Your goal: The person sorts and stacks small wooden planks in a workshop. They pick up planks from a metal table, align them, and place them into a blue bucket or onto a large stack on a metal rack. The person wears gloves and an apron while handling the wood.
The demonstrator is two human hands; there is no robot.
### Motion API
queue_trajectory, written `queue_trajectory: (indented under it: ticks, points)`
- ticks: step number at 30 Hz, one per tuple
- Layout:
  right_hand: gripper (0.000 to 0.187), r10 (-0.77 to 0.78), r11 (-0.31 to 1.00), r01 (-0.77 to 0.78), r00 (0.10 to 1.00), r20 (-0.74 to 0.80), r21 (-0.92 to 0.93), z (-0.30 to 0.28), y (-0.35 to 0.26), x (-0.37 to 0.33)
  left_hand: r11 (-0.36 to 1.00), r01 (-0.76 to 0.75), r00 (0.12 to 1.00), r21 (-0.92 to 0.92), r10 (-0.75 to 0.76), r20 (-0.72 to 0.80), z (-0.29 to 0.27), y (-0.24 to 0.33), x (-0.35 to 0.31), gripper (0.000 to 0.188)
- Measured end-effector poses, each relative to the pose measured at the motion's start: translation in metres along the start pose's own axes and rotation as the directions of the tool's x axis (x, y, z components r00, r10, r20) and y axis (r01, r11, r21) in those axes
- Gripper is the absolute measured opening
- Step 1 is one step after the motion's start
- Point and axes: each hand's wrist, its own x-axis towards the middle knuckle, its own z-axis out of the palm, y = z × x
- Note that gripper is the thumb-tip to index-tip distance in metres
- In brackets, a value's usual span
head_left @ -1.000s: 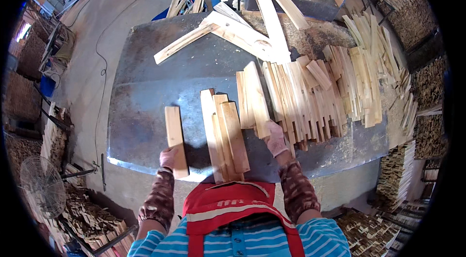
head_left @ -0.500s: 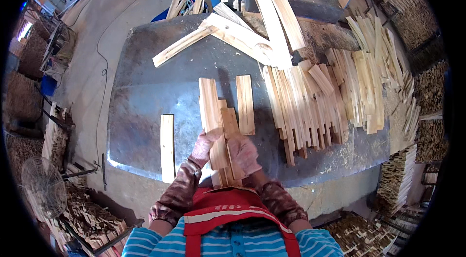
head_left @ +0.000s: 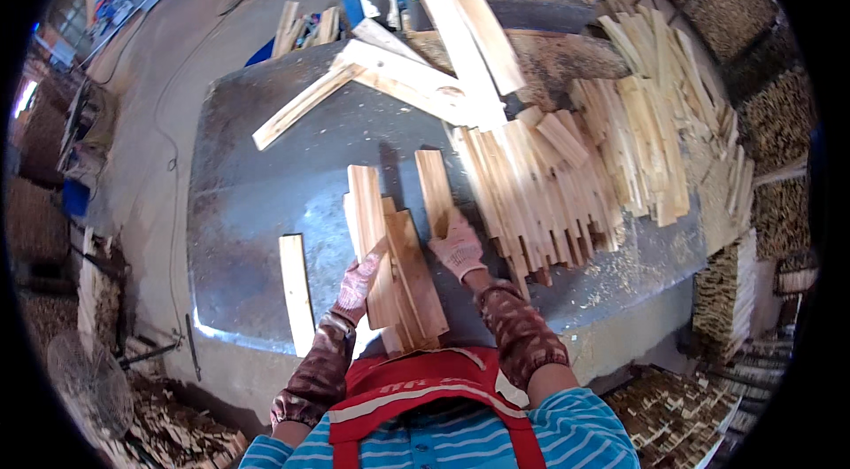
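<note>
A small bundle of wooden slats (head_left: 369,217) lies in front of me, its near end against my red apron. My left hand (head_left: 359,281), in a pale glove, is closed on the left side of this bundle. A wider slat (head_left: 414,274) forms its right side. To the right of the bundle, my gloved right hand (head_left: 458,246) grips the near end of a single wooden slat (head_left: 433,181). Another single slat (head_left: 297,287) lies apart on the dark metal table (head_left: 235,194), left of my left hand.
Many slats (head_left: 531,186) are laid side by side on the table's right, with a looser pile (head_left: 655,132) beyond them. Longer boards (head_left: 465,26) lean across the far edge. A crooked pair of boards (head_left: 305,106) lies at the far left. A fan (head_left: 88,380) stands at lower left.
My right hand has left the bundle and moved right onto the single slat. My left hand stays on the bundle. The whole view has shifted a little.
</note>
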Motion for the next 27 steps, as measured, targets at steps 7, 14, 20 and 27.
queue_trajectory:
  ticks: [7,14,20,27]
  points:
    - [0.046,-0.411,0.878,0.384,0.911,0.038,0.287,-0.014,-0.033,-0.092,0.993,-0.064,0.996,-0.103,0.057,-0.072,0.031,-0.033,0.035,0.034]
    - [0.063,-0.261,0.849,0.056,0.909,-0.324,-0.526,-0.064,0.053,-0.036,0.968,-0.227,0.956,-0.106,0.201,-0.214,-0.132,-0.048,0.023,0.042]
    - [0.076,-0.419,0.370,0.211,0.907,0.040,-0.905,0.004,0.087,-0.040,0.640,0.440,0.637,0.630,0.272,-0.722,-0.243,-0.086,-0.036,0.043]
    - [0.087,-0.259,0.906,0.171,0.948,-0.187,-0.388,-0.004,0.085,-0.047,0.712,0.283,0.639,0.643,0.360,-0.680,-0.283,-0.081,-0.046,0.025]
